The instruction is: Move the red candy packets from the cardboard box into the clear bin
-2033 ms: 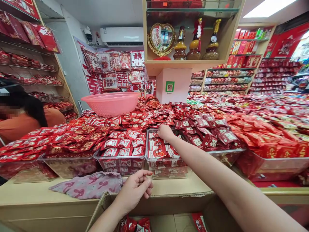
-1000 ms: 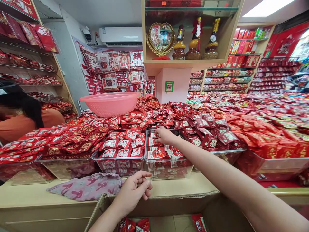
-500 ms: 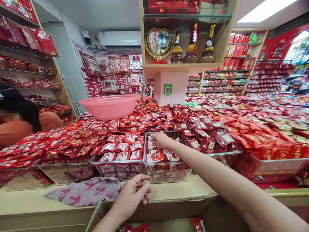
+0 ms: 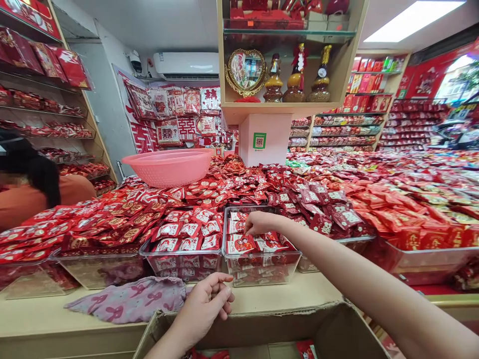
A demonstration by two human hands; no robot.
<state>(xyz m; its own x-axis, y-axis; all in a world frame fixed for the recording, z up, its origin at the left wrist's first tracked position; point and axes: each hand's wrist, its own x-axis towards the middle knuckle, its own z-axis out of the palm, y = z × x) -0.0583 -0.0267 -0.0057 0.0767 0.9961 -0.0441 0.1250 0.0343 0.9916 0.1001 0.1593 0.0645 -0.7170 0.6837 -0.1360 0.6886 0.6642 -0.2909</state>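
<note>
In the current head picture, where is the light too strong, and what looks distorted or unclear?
Head view: the ceiling light panel is blown to plain white; the left shelf side slants, probably wide-lens distortion; the street background, far right, looks soft; left hand and right hand look fairly sharp.

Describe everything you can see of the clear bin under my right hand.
The clear bin looks like plastic: rectangular, open-topped, with see-through walls and a lipped rim. It stands upright on the pale counter, holding red-and-white packets, some printed with cartoon figures; more show through its front wall. Your right hand is over it, fingers bent down toward the packets. A similar bin sits close on its left.
</note>
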